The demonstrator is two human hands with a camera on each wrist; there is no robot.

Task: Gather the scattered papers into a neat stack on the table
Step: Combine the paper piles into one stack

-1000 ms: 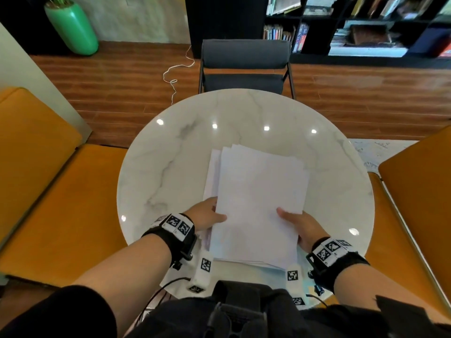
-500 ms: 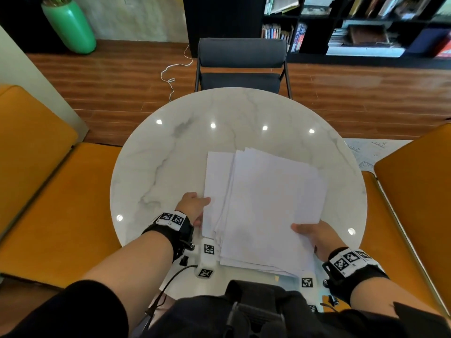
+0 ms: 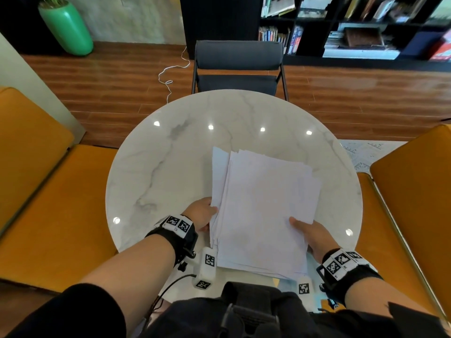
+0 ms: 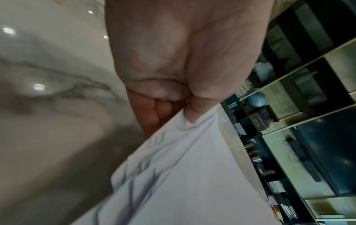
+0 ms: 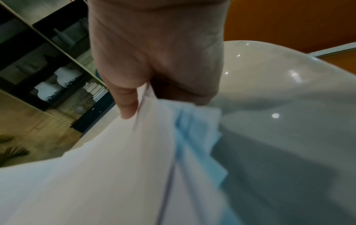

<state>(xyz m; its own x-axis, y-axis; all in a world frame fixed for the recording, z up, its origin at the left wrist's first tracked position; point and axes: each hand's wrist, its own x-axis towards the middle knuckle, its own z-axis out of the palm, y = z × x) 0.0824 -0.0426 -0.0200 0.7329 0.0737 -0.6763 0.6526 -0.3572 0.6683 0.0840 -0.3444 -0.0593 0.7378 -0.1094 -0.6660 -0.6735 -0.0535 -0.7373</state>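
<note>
Left grip [image 3: 200, 214]: thumb on top, fingers curled beneath, pinching the left edge of the papers [image 3: 262, 211]. The left wrist view shows the thumb [image 4: 200, 105] pressing a crease into the top sheet, fingers [image 4: 154, 112] tucked under the edge.

Right grip [image 3: 311, 234]: pinching the near right part of the same papers — thumb [image 5: 125, 100] above, remaining fingers folded below. The right wrist view shows sheet edges fanned beside the palm, not flush.

Pose: both forearms reach forward from the body, wrists low over the near edge of the tabletop [image 3: 170, 181], each carrying a black band with printed markers. Hands sit on opposite sides of the papers, palms turned inward.

Papers: loose white bundle over the near middle of the tabletop, near end overhanging the rim toward the person. One sheet sticks out along the left side; far corners are staggered.

Against 0.5 s ago — the left hand, then resting on the tabletop just left of the papers and touching only the outermost sheet, has closed on the bundle's edge. The bundle has narrowed; the left sheet shows less. The right hand's hold is unchanged.

Beyond the tabletop: dark chair [image 3: 238, 67], green vase [image 3: 67, 28] far left.
</note>
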